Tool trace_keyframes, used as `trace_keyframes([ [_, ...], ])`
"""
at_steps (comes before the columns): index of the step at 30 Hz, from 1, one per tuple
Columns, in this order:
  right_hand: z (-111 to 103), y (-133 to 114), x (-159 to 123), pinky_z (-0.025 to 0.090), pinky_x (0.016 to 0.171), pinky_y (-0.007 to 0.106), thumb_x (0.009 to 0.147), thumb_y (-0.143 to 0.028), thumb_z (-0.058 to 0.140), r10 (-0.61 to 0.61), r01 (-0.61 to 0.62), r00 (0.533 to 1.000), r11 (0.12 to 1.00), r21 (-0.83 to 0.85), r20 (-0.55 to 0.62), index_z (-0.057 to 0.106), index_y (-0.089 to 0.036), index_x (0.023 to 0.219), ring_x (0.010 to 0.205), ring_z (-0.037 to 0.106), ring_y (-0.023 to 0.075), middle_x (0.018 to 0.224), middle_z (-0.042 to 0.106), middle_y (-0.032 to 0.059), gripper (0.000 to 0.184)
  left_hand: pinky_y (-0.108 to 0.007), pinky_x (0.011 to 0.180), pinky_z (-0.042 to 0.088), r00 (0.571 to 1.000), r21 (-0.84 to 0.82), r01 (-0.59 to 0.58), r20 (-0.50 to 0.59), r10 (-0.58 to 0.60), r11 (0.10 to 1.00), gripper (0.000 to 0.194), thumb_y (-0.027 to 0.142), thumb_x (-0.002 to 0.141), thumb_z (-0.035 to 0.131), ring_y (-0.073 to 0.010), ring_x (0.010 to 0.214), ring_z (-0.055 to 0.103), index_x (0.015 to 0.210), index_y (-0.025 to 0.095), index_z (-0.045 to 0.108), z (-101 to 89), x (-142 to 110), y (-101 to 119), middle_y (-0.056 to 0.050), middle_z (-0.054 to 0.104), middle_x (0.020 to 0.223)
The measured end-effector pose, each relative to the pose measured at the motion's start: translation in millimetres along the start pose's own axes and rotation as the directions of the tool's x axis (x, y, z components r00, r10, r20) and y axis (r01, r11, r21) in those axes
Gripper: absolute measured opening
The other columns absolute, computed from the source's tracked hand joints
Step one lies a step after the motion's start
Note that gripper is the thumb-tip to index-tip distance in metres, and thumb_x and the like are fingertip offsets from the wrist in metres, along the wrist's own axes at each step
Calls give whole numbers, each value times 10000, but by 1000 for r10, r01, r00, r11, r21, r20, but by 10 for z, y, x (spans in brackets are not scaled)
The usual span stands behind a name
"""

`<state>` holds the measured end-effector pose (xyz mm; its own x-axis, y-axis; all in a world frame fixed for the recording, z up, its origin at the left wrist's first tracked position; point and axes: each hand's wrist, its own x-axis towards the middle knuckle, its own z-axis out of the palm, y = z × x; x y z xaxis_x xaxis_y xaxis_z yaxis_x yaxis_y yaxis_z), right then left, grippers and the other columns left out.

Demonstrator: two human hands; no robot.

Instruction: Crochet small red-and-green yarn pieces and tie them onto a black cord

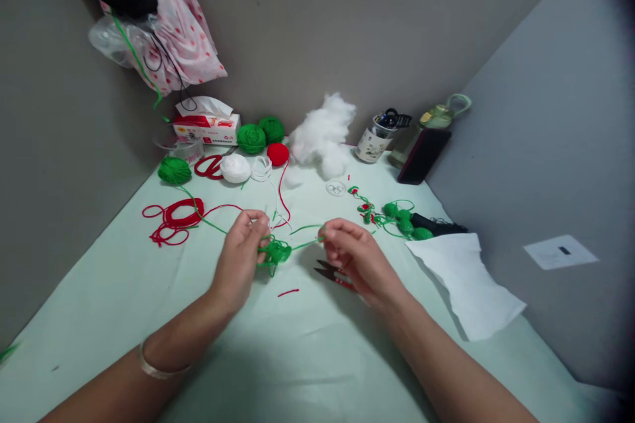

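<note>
A loose, tangled bunch of green yarn (276,251) hangs from the fingers of my left hand (243,254), which is closed on it. From the bunch a green strand runs right to my right hand (354,254), whose thumb and fingertips pinch it. Dark-bladed thread snips (333,272) with red handles lie on the table below my right hand, partly hidden by it. A short red yarn scrap (288,293) lies in front of the bunch. Another green strand leads from behind my left hand toward a green yarn ball (174,171).
Red yarn (183,213) lies coiled at left. Behind stand a tissue box (213,129), white yarn (235,168), a red ball (278,154) and white stuffing (325,132). At right are small green knitted pieces (405,221), a phone (424,156) and white paper (469,284).
</note>
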<state>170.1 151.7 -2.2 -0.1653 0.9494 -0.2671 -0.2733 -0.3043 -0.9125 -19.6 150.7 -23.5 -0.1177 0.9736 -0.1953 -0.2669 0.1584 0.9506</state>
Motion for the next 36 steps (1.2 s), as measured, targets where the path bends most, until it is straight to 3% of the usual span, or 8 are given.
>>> trace_keyframes([
  [7, -398, -396, -49, 329, 412, 133, 727, -179, 752, -106, 158, 984, 888, 431, -141, 613, -202, 810, 511, 376, 40, 733, 561, -45, 164, -153, 470, 316, 932, 151, -263, -215, 291, 953, 129, 298, 881, 630, -51, 543, 453, 917, 215, 539, -604, 369, 467, 68, 493, 670],
  [9, -470, -450, -82, 315, 406, 123, 724, -160, 753, -135, 198, 976, 878, 436, -171, 611, -198, 817, 481, 326, 35, 648, 476, -70, 174, -194, 512, 347, 832, 354, -351, -307, 462, 867, 153, 391, 911, 592, -68, 577, 492, 948, 251, 542, -878, 450, 565, 68, 522, 711],
  [16, -344, -306, -107, 231, 413, 177, 756, -310, 777, -88, 91, 986, 996, 20, -139, 606, -183, 778, 446, 306, 42, 543, 446, -73, 214, -470, 1127, 283, 630, 879, -422, 107, 769, 223, 149, 350, 970, 505, -272, 1332, 464, 958, 245, 611, -952, 355, 691, 37, 639, 1086],
  [17, -295, -266, -116, 226, 421, 184, 764, -333, 768, -69, 64, 993, 997, -52, -100, 620, -181, 796, 448, 317, 46, 535, 448, -72, 214, -450, 1129, 291, 627, 854, -448, 87, 774, 266, 128, 343, 948, 553, -265, 1266, 514, 957, 230, 615, -814, 274, 677, 33, 646, 1087],
  [21, -119, -156, -198, 244, 449, 201, 812, -372, 724, -20, 37, 998, 954, -299, 63, 648, -177, 806, 483, 358, 56, 567, 464, -62, 209, -343, 900, 455, 898, 446, -440, 238, 371, 779, 157, 362, 952, 546, -219, 1061, 602, 895, 218, 572, -217, -86, 532, 8, 671, 1115],
  [28, -26, -131, -294, 342, 541, 237, 905, -340, 606, -131, 185, 981, 838, -514, 140, 642, -175, 819, 588, 451, 100, 657, 564, -16, 189, -293, 743, 456, 707, 231, 40, 681, -192, 972, 168, 320, 959, 535, -163, 823, 623, 838, 205, 519, 133, -223, 191, -19, 668, 915],
  [34, 5, 13, -296, 438, 696, 274, 927, -209, 558, -638, 469, 765, 462, -753, 86, 624, -195, 871, 798, 548, 146, 911, 615, 47, 88, -258, 902, 437, 859, -88, 286, 465, -214, 954, 144, 297, 929, 621, -130, 917, 592, 846, 181, 598, 165, -255, 53, -12, 662, 923],
  [36, 57, 65, -325, 442, 681, 267, 936, -212, 564, -597, 477, 793, 480, -737, 124, 624, -199, 858, 770, 555, 136, 881, 618, 36, 99, -248, 925, 431, 887, -193, 312, 411, -213, 930, 132, 294, 903, 668, -128, 949, 592, 847, 183, 623, 192, -296, -2, -6, 663, 923],
])
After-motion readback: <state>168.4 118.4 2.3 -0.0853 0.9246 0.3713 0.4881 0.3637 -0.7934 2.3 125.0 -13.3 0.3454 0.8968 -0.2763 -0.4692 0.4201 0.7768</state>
